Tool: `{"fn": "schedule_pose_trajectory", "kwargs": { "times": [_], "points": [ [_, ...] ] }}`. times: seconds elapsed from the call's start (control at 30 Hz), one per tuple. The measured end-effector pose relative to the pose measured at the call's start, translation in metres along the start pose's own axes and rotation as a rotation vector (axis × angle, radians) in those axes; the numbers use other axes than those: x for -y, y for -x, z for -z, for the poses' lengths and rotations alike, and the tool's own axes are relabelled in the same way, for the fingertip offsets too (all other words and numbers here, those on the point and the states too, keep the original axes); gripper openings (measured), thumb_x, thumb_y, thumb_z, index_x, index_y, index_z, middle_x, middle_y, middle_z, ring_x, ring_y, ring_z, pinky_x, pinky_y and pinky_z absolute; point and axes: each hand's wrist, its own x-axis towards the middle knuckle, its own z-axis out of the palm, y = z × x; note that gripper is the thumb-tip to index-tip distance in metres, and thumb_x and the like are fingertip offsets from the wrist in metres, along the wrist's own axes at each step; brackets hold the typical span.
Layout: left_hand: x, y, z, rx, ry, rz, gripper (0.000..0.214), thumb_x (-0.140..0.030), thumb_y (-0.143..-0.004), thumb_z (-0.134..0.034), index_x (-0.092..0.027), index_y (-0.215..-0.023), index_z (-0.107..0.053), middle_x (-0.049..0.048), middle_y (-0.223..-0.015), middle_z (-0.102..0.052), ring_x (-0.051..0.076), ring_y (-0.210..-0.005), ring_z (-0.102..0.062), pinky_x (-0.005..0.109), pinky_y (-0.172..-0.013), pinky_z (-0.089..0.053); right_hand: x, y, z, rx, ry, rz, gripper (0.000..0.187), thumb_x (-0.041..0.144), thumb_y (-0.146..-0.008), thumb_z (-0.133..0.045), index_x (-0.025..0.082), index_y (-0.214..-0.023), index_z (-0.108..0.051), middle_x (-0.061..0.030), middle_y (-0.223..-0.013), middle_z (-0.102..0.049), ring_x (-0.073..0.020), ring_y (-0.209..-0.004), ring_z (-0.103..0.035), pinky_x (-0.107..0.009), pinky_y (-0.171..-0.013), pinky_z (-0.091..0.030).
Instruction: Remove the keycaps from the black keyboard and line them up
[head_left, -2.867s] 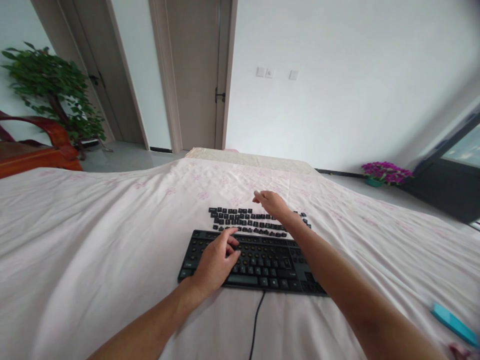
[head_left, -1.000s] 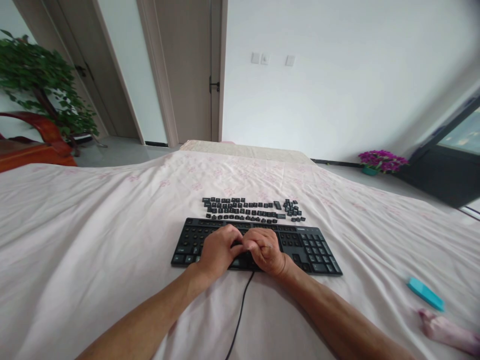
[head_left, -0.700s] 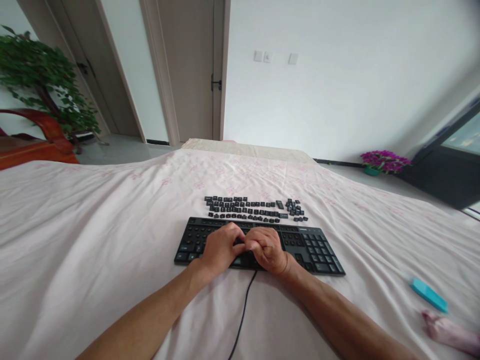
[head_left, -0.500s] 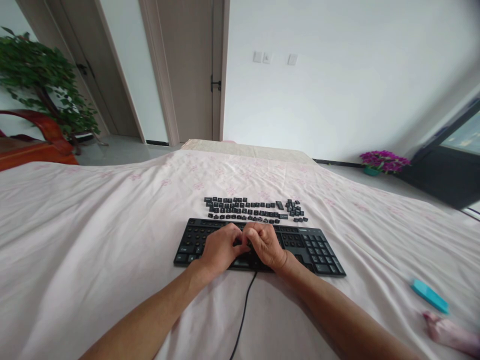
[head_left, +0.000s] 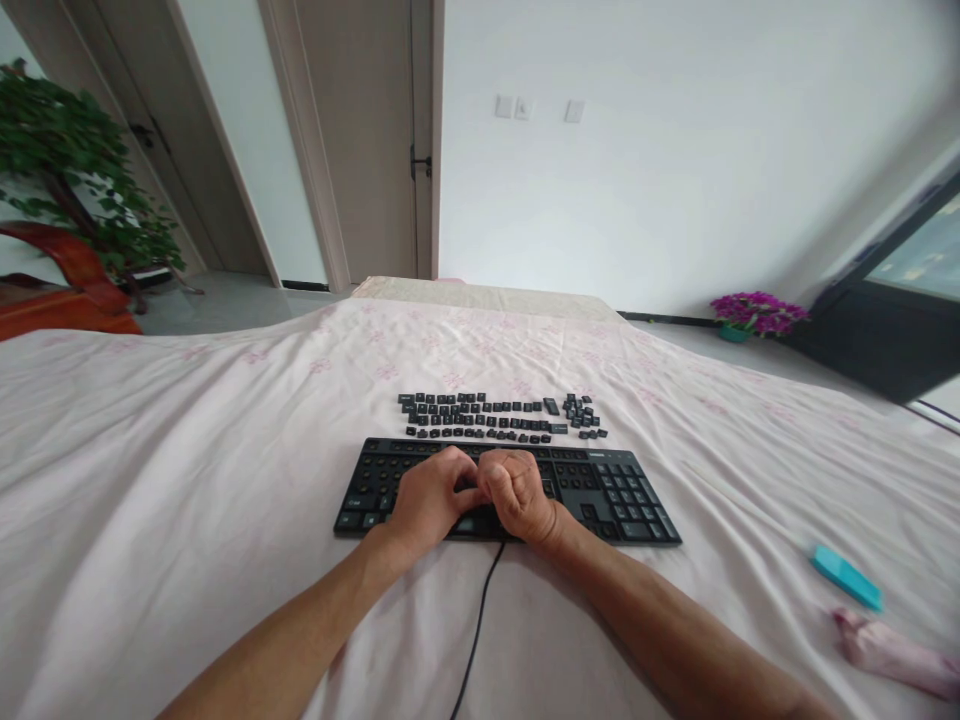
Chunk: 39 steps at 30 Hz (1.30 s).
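Observation:
A black keyboard (head_left: 615,490) lies on a pale pink sheet (head_left: 187,480), with its cable (head_left: 472,640) running toward me. Several loose black keycaps (head_left: 480,418) lie in rows just beyond it. My left hand (head_left: 427,500) and my right hand (head_left: 517,492) rest side by side on the middle of the keyboard. Both have their fingers curled and pressed together over the keys. What they pinch is hidden between them.
A teal flat object (head_left: 847,578) and a pink bundle (head_left: 892,652) lie on the sheet at the right. A red wooden chair (head_left: 52,290) and a green plant (head_left: 67,160) stand at the far left, purple flowers (head_left: 757,312) at the far right.
My right hand came back from the loose keycaps to the middle of the keyboard and closed beside my left hand. In the last second both hands stayed there with small finger shifts.

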Motion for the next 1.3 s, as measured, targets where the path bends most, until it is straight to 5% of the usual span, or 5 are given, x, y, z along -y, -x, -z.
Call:
{"fn": "schedule_pose_trajectory", "kwargs": {
  "times": [0.43, 0.67, 0.83, 1.17, 1.3],
  "points": [
    [0.008, -0.003, 0.000, -0.063, 0.096, 0.047, 0.009, -0.028, -0.076, -0.059, -0.023, -0.080, -0.064, -0.0031, -0.073, -0.069, 0.016, -0.067, -0.061, 0.024, -0.059, -0.035, 0.020, -0.009, 0.007, -0.031, 0.376, 0.285, 0.050, 0.045, -0.098, -0.024, 0.020, -0.086, -0.064, -0.0050, -0.072, -0.063, -0.0168, -0.073, -0.053, -0.031, -0.071, -0.038],
    [0.007, -0.004, -0.002, -0.186, 0.458, 0.140, 0.023, -0.033, -0.075, -0.063, -0.019, -0.092, -0.058, 0.0016, -0.081, -0.071, 0.016, -0.069, -0.065, 0.025, -0.065, -0.046, 0.022, -0.022, 0.023, 0.092, 0.403, -0.153, 0.021, 0.027, -0.094, -0.045, 0.021, -0.095, -0.065, -0.0034, -0.083, -0.064, -0.0132, -0.076, -0.058, -0.022, -0.065, -0.039],
    [0.008, -0.002, -0.002, -0.217, 0.541, 0.169, 0.036, -0.031, -0.073, -0.067, -0.019, -0.103, -0.052, 0.0014, -0.079, -0.071, 0.016, -0.070, -0.066, 0.026, -0.066, -0.049, 0.022, -0.022, 0.028, 0.264, 0.427, -0.207, 0.014, 0.025, -0.087, -0.056, 0.025, -0.093, -0.069, -0.0020, -0.083, -0.067, -0.0152, -0.081, -0.061, -0.022, -0.065, -0.039],
    [0.009, -0.001, -0.004, -0.184, 0.600, 0.124, 0.044, -0.020, -0.073, -0.064, -0.020, -0.115, -0.048, 0.0009, -0.085, -0.069, 0.013, -0.073, -0.065, 0.026, -0.070, -0.050, 0.012, -0.030, 0.035, 0.301, 0.421, -0.289, 0.014, 0.029, -0.085, -0.057, 0.025, -0.087, -0.071, -0.0013, -0.083, -0.071, -0.0166, -0.079, -0.064, -0.024, -0.066, -0.039],
    [0.006, -0.001, 0.000, -0.198, 0.517, 0.133, 0.049, -0.017, -0.074, -0.060, -0.020, -0.121, -0.047, 0.0012, -0.089, -0.068, 0.012, -0.072, -0.063, 0.026, -0.072, -0.049, -0.020, -0.056, 0.054, 0.216, 0.533, -0.487, 0.018, 0.037, -0.084, -0.057, 0.029, -0.090, -0.072, 0.0000, -0.085, -0.072, -0.0185, -0.078, -0.064, -0.025, -0.063, -0.037]
  ]
}}
